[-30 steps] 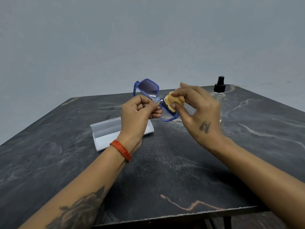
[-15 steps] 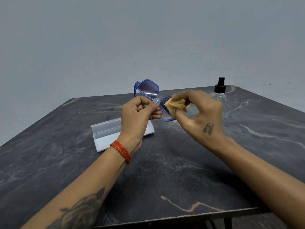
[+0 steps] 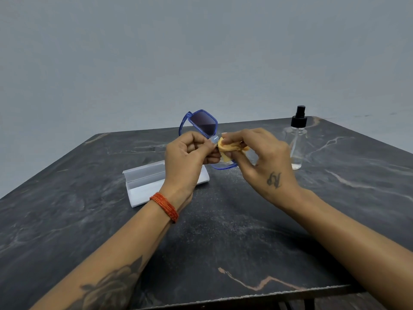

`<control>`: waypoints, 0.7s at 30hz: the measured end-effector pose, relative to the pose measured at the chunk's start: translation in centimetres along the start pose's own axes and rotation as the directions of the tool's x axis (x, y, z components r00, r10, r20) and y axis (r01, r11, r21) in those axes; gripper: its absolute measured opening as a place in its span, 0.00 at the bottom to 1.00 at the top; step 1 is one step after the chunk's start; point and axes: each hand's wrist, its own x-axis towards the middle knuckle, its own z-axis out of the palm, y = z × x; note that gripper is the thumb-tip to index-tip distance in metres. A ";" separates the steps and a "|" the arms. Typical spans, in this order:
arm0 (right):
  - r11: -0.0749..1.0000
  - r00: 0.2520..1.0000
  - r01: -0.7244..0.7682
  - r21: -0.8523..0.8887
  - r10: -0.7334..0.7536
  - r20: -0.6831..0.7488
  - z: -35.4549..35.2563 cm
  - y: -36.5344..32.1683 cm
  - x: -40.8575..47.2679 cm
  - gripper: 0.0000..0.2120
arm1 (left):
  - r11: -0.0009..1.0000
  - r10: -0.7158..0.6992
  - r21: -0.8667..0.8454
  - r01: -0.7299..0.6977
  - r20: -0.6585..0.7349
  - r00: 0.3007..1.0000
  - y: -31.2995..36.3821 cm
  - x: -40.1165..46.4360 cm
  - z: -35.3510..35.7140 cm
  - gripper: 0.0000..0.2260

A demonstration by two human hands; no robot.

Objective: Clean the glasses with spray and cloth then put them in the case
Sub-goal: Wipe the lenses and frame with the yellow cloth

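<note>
Blue-framed glasses (image 3: 203, 123) with dark lenses are held tilted above the table. My left hand (image 3: 188, 158) grips them at the bridge. My right hand (image 3: 257, 153) pinches a small yellow cloth (image 3: 226, 147) against the lower lens, which it mostly hides. A white glasses case (image 3: 145, 184) lies open on the table behind my left wrist. The clear spray bottle (image 3: 296, 139) with a black nozzle stands upright to the right of my right hand.
The dark marble table (image 3: 223, 231) carries everything. Its front edge runs along the bottom of the view and its far edge lies just behind the glasses. A plain grey wall stands behind.
My right hand has rolled downward and slid the cloth along the lower lens toward my left hand. The glasses and my left hand have hardly moved.
</note>
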 end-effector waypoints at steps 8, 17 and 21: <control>0.997 0.996 0.082 0.009 -0.083 0.021 -0.3 0.5 -0.1 0.11 | 0.999 -0.023 -0.036 0.023 -0.025 0.999 0.1 0.3 -0.1 0.07; 0.991 0.997 0.033 -0.130 -0.042 -0.068 -0.5 1.3 0.0 0.08 | 0.998 -0.031 -0.052 0.030 -0.031 0.999 0.1 0.3 -0.2 0.08; 0.982 0.973 -0.131 -0.137 0.101 -0.206 -1.1 0.9 0.5 0.06 | 0.997 -0.039 -0.071 0.036 -0.047 0.998 0.2 0.4 -0.2 0.07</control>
